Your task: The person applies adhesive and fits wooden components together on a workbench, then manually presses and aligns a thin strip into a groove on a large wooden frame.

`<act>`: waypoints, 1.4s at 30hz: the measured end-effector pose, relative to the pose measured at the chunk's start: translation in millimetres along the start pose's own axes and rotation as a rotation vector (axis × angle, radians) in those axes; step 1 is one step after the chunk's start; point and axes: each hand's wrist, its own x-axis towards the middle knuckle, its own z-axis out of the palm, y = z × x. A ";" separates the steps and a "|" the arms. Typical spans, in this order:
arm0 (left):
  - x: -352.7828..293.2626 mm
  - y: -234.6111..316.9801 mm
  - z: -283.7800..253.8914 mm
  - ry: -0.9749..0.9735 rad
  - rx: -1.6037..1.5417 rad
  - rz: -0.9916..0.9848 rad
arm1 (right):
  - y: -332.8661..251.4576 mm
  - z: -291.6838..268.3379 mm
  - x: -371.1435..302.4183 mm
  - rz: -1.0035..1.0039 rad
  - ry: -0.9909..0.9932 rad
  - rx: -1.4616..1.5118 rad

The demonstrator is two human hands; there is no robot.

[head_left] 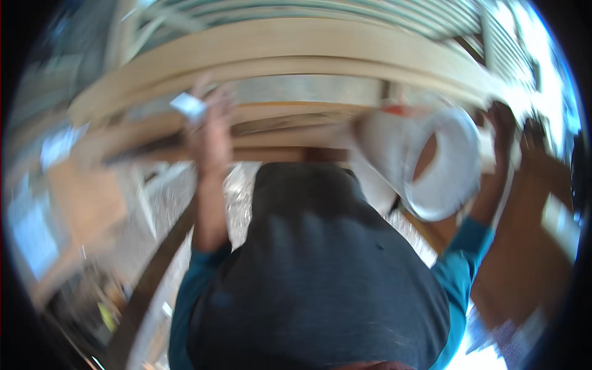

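My left hand (pixel 213 114) is over the long pale wooden boards on the left, its fingers smeared by motion. A small whitish piece (pixel 188 106) shows against its fingers; whether they grip it is unclear. To the right, a white bucket (pixel 456 194) is tipped on its side, with its round mouth toward me and brownish colour visible inside. Just beyond its rim is my right hand (pixel 502 120), dark and blurred. I cannot make out whether it touches the bucket or holds anything.
A curved pale wooden beam (pixel 308 46) spans the front, with light slats (pixel 394 12) behind it. Brown panels (pixel 524 246) stand at the right. On the left are a tan board (pixel 86 197) and a pale blue sheet (pixel 34 234). A dark wooden bar (pixel 151 277) slants at lower left.
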 end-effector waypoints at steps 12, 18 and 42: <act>-40.6 -2.3 21.1 -0.060 0.146 0.226 | 189.1 -48.4 -295.4 0.801 0.343 -0.255; -100.7 -22.8 77.0 -0.038 0.075 0.103 | 216.9 20.5 -348.2 0.722 0.299 -0.388; 10.5 -53.3 36.3 0.280 -0.509 0.036 | -26.6 -41.0 -14.7 -0.121 0.067 0.110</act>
